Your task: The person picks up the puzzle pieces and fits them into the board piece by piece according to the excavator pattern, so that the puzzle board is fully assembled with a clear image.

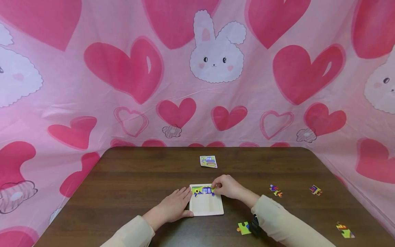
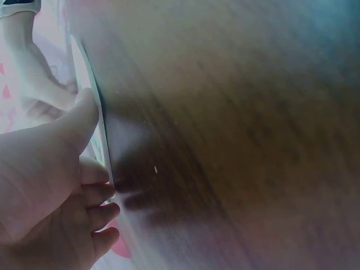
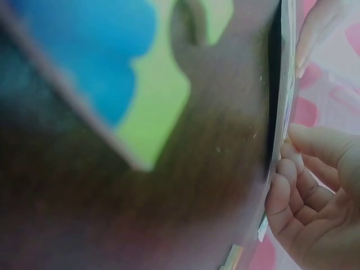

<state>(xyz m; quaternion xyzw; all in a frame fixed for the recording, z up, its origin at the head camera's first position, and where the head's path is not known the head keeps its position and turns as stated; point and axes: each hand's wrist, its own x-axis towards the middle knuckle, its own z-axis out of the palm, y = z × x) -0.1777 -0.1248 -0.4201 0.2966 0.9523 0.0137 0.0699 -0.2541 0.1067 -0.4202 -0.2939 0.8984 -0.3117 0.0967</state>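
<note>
A shallow pale wooden puzzle tray (image 1: pixel 206 206) lies on the table, with joined puzzle pieces (image 1: pixel 203 191) in yellow-green, blue and purple along its far side. My left hand (image 1: pixel 173 206) rests flat at the tray's left edge, fingers straight and thumb by the near left corner. At the far right corner, my right hand (image 1: pixel 229 187) has its fingers curled, thumb and index finger pinching a puzzle piece (image 1: pixel 213 188) at the end of that row. Most of this piece is hidden by the fingertips. In the right wrist view, the thumb and fingertips (image 3: pixel 292 130) meet at the tray's side.
A small picture card (image 1: pixel 208 161) of a vehicle lies beyond the tray. Loose puzzle pieces are spread to the right: a red and blue one (image 1: pixel 275 190), a purple one (image 1: pixel 315 189), a green and orange one (image 1: pixel 345 230), and a green one (image 1: pixel 244 228) beside the right wrist.
</note>
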